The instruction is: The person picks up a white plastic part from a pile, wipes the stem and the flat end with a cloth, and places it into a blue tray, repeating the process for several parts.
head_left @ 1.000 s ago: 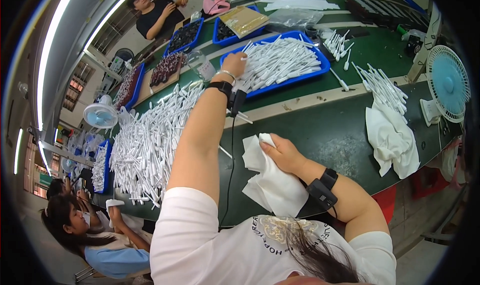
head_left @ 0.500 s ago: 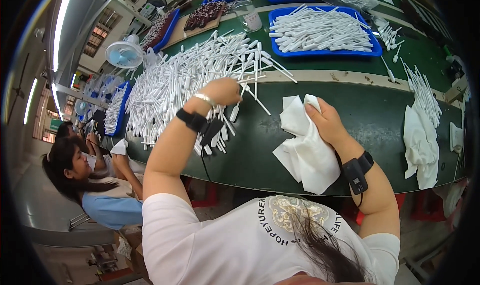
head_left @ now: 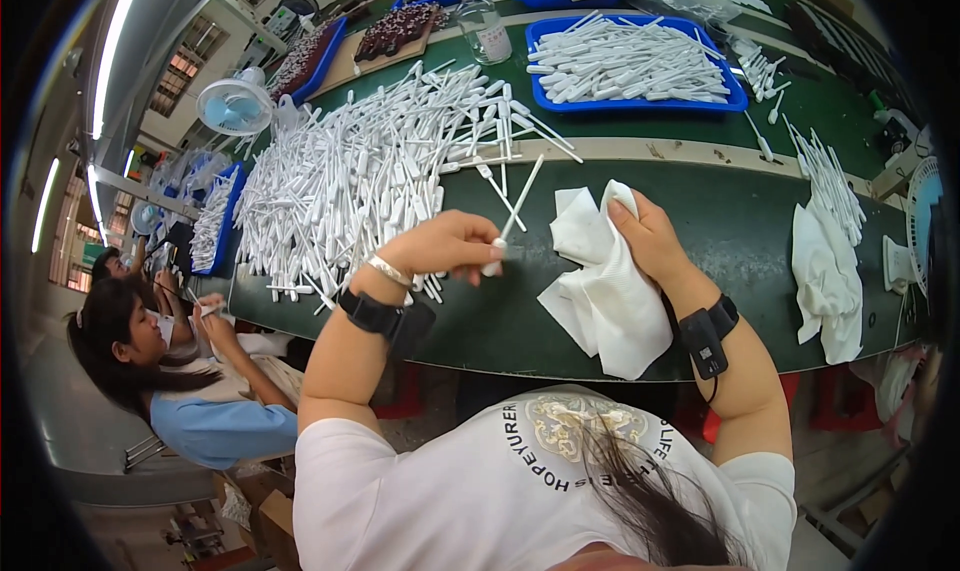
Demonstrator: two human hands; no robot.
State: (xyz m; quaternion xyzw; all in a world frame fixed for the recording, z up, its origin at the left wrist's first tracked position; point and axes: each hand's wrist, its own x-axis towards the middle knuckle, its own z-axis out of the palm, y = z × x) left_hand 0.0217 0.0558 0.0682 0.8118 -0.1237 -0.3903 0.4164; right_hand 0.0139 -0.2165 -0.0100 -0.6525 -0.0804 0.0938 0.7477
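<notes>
My left hand (head_left: 440,245) pinches one white plastic stick (head_left: 522,199) by its thicker end; its thin stem points up and away. Behind it on the green table lies another white stick, partly crossed by the held one. A large heap of similar white sticks (head_left: 340,171) spreads to the left and beyond that hand. In my right hand (head_left: 650,239) is a bunched white cloth (head_left: 625,311), gripped near its top between thumb and fingers. The cloth hangs in loose folds above the table's near edge, left of my right wrist.
A blue tray (head_left: 740,101) of white sticks stands beyond the table's pale strip. To the right lie a second white cloth (head_left: 828,281) and a small bunch of sticks (head_left: 828,186). A clear jar (head_left: 484,33) stands at the back. A co-worker (head_left: 170,371) sits at left.
My left hand has come back from the heap toward me, with a white stick now clearly in its fingers. My right hand holds the cloth much as before.
</notes>
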